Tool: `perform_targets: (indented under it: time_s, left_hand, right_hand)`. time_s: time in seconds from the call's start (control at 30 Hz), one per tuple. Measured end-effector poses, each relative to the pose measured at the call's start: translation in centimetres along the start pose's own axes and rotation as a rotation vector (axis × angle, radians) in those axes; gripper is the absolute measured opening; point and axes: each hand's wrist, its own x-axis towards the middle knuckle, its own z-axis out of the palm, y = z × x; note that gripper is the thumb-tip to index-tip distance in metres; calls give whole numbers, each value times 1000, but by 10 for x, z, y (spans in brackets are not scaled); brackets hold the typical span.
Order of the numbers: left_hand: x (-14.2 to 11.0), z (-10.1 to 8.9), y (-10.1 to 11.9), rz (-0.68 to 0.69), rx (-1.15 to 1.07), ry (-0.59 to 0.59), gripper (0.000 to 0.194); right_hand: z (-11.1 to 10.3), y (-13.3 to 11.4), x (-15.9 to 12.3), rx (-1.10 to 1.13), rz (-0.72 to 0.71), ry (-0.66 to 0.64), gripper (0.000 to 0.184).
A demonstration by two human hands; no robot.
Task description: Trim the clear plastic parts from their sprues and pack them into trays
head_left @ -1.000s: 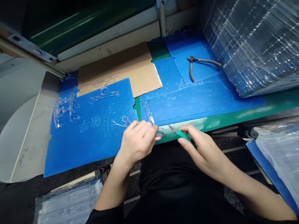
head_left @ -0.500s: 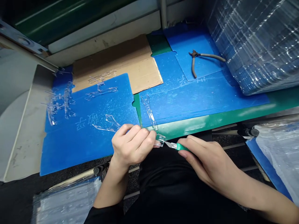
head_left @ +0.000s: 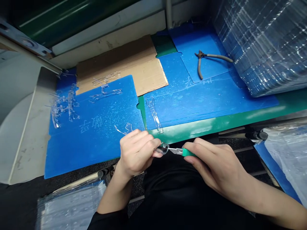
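My left hand [head_left: 137,152] is closed around a clear plastic part [head_left: 163,148]. One end of the part sticks out on the right of the fist; a thin forked end shows beyond the knuckles, and the middle is hidden by the fingers. In my right hand [head_left: 216,163] is a green-handled utility knife [head_left: 188,152], gripped between thumb and fingers. Its blade points left, with the tip at the edge of the part's near end. Just beyond my hands, another clear plastic piece [head_left: 155,116] lies on the blue sheet [head_left: 182,107].
Several clear plastic pieces [head_left: 72,103] lie at the left on another blue sheet [head_left: 96,143]. Brown cardboard [head_left: 115,62] lies behind. Grey-handled nippers [head_left: 200,64] rest open at the back right, beside a tall stack of clear trays [head_left: 266,48]. Wrapped trays [head_left: 72,204] stand below the table's edge.
My left hand has turned the clear part, so its forked end has swung right and its near end sits at a different angle. The knife stays at that end, its blade now flatter.
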Motion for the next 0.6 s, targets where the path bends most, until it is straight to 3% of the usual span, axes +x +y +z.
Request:
perform_targets:
  time_s: [0.4,0.6]
  left_hand:
    - [2,-5,4,-71,-96,-88,29]
    - [3,-7,14,-85,-269,-155,31]
  right_hand:
    - [-3,8,2,-123,-45,5,17]
    - [-6,32,8,-70,46,124,11]
